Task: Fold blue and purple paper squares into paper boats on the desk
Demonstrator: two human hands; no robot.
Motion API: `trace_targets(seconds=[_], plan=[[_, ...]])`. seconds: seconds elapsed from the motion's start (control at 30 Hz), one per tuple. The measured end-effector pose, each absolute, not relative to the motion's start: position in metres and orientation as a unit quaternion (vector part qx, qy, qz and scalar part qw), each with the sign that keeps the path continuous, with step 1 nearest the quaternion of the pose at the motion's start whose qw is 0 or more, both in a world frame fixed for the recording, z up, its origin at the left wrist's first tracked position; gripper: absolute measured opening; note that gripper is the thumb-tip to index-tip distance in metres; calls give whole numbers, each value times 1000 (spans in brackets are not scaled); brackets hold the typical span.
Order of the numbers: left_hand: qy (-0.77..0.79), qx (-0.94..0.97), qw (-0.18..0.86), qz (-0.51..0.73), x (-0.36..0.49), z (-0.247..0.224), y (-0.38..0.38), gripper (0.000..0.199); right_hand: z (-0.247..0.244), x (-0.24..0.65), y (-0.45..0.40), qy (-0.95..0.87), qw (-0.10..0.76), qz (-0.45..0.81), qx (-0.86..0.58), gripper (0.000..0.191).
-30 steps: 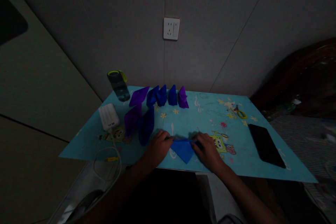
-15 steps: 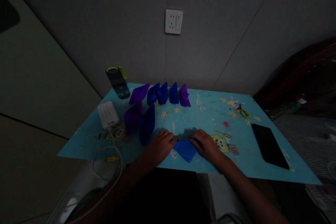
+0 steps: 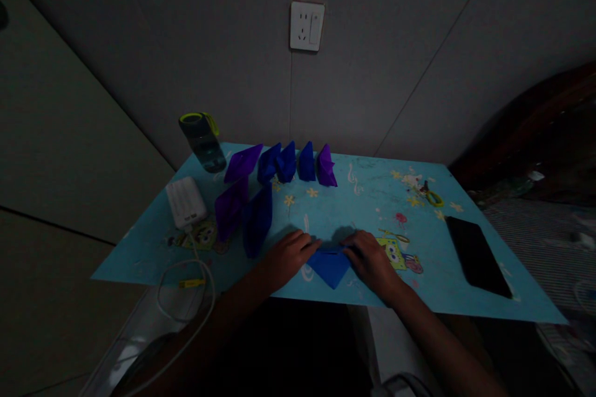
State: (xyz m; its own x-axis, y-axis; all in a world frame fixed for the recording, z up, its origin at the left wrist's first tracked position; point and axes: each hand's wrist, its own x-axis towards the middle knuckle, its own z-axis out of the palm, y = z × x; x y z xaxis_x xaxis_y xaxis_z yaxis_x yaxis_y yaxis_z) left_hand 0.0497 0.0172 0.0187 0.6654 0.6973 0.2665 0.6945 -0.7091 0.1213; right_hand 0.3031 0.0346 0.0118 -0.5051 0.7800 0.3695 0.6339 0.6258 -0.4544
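Dim grey wall is filling the top of my feed, socket and all, and a pale blue cartoon-print table is sitting below it. I'm following from far off through the head cam, and I'm using the blue paper as my landmark. It's lying flat near the table's front edge, one point aiming back at the wearer.

Left hand is pinching the left end of the paper's top edge, thumb and finger coming together at the corner. Right hand is gripping the right end with curled fingers. I'm not able to tell what the hidden fingertips are doing on either side.

What's changing: compared with half a second ago, that top edge is showing as a broader blue band rather than a thin dark slit, and more paper is peeking out beside the right fingers. I'm reading that as the folded edge settling flatter, with both ends being kept under control.

Left of the paper, a dark blue folded boat is standing closest, with a purple folded boat just past it. Beyond the paper, a row of five folded shapes is lining up near the wall. Farther left, a power bank and a bottle are hanging out; well right, a black tablet is lying flat.
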Motion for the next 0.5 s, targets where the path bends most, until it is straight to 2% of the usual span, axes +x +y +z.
trace_targets(seconds=[0.2, 0.33, 0.5], plan=[[350, 928, -7, 128, 53, 23, 14, 32, 14, 315, 25, -911, 257, 49, -320, 22], [359, 927, -14, 106, 55, 26, 10, 29, 17, 317, 23, -929, 212, 19, -302, 25], [365, 925, -9, 102, 56, 19, 2, 35, 19, 317, 16, -942, 160, -15, -295, 26]])
